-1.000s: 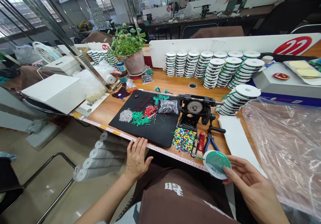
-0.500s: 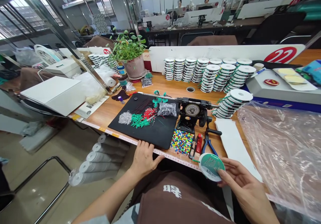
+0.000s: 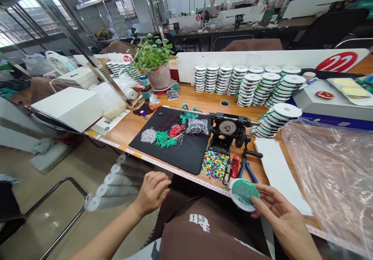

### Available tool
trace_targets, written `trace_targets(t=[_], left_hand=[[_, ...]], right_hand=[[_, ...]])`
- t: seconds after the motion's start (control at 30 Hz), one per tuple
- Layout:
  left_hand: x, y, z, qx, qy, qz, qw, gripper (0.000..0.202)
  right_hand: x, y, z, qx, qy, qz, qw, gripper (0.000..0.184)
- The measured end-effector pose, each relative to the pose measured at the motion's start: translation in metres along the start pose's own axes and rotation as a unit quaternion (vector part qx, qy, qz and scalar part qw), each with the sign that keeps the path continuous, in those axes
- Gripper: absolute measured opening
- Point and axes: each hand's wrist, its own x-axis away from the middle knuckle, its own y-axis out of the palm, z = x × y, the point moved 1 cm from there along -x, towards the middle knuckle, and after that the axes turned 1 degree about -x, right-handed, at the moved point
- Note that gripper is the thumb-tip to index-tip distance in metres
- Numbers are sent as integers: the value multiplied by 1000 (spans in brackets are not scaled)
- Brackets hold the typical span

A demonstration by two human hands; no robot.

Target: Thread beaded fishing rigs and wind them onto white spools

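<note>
My right hand (image 3: 276, 209) pinches a round, flat spool of line (image 3: 244, 194) with a green and white label by its right edge, thumb on its face. It is held at the table's front edge, label side up. My left hand (image 3: 153, 192) hangs in the air off the front edge, fingers loosely curled with a gap to the thumb and nothing visible in it. Above it lies a black mat (image 3: 183, 157) bearing green sleeves (image 3: 165, 139), red pieces (image 3: 176, 130) and small silvery parts (image 3: 148, 135). Close to the spool are blue-handled pliers (image 3: 247, 170) and colourful beads (image 3: 215, 163).
A black hand-crank winder (image 3: 227, 130) stands at the mat's right edge, its rod reaching left over the mat. Stacks of spools (image 3: 252, 87) line the back. A potted plant (image 3: 157, 75), a white paper strip (image 3: 279, 174) and clear plastic sheeting (image 3: 335, 174) also occupy the table.
My left hand has let go of the table's front edge and drawn back to the left, its fingers curling. The right hand still holds the spool in nearly the same place.
</note>
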Motion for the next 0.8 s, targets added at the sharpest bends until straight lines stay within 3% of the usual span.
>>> trace_targets(t=[0.1,0.23,0.47,0.6,0.8], left_hand=[[-13,14,4,-21,-26,-1,999,33],[-20,33,15,-41,-13,-8,999,42],[-31,46,26,-137,-55,-46,988,73],[-61,48,40,-111,-120,-148,975,72],[-105,58,50,-74,-185,-303,932,68]], right_hand=[[-1,6,-1,-11,3,-23,1000,45],[0,9,-3,-35,0,-35,999,42],[1,5,1,-43,4,-25,999,43],[1,3,2,-53,2,-32,998,45],[1,-1,7,-76,10,-45,996,46]])
